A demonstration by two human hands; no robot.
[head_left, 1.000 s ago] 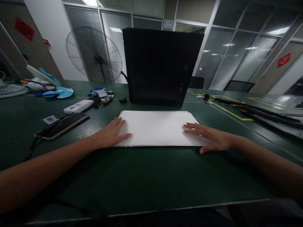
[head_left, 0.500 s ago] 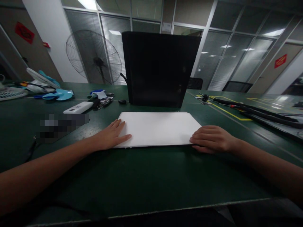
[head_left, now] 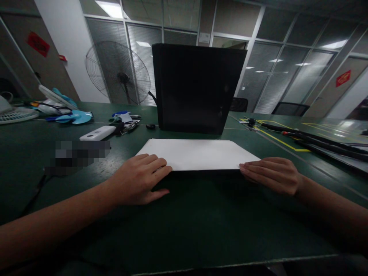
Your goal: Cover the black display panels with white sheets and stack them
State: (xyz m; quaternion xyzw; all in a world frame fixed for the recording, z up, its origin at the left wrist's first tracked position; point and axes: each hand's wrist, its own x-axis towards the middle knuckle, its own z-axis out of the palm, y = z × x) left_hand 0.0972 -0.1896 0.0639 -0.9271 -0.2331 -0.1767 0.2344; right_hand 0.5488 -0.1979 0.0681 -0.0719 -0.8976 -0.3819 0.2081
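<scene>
A flat white board (head_left: 198, 154) is in the middle of the green table (head_left: 184, 222), its near edge raised off the surface. My left hand (head_left: 140, 178) grips the board's near left corner, fingers on top and thumb below. My right hand (head_left: 271, 174) grips the near right corner in the same way, fingers curled over the edge. A tall black panel (head_left: 197, 88) stands upright just behind the board.
A white power bank (head_left: 97, 133), small tools (head_left: 126, 119) and blue plastic parts (head_left: 73, 116) lie at the left. A blurred dark item (head_left: 77, 155) with a cable sits near my left arm. Black rods (head_left: 316, 138) and yellow tape lines run at the right. A floor fan (head_left: 119, 74) stands behind.
Both hands slid from lying flat on the board to its near corners and closed on them. The board's near edge has lifted off the table.
</scene>
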